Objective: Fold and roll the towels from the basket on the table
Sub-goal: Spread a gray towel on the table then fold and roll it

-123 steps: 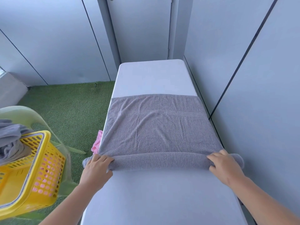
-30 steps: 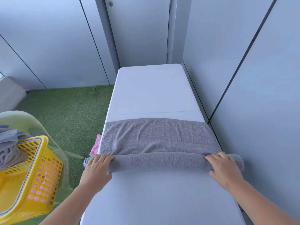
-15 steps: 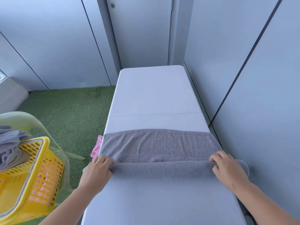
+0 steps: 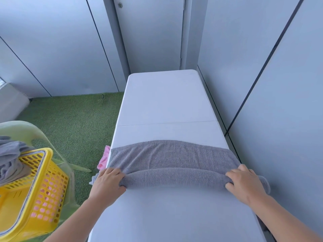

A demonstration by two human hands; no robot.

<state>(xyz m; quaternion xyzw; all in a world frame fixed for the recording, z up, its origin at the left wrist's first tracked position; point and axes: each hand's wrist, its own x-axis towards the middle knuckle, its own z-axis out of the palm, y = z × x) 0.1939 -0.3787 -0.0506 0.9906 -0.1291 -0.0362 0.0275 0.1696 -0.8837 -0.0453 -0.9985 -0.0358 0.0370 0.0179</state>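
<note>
The left hand point(image 4: 106, 184) and the right hand point(image 4: 244, 184) each curled their fingers over one end of the grey towel point(image 4: 174, 179), gripping its rolled part. The roll lay across the near half of the white table point(image 4: 166, 102), long axis running left to right, with the flat tail pointing away towards the far end. Both ends of the roll overhung the table's edges. If one hand pushed ahead of the other, I judged the roll would skew into a cone or loosen.
</note>
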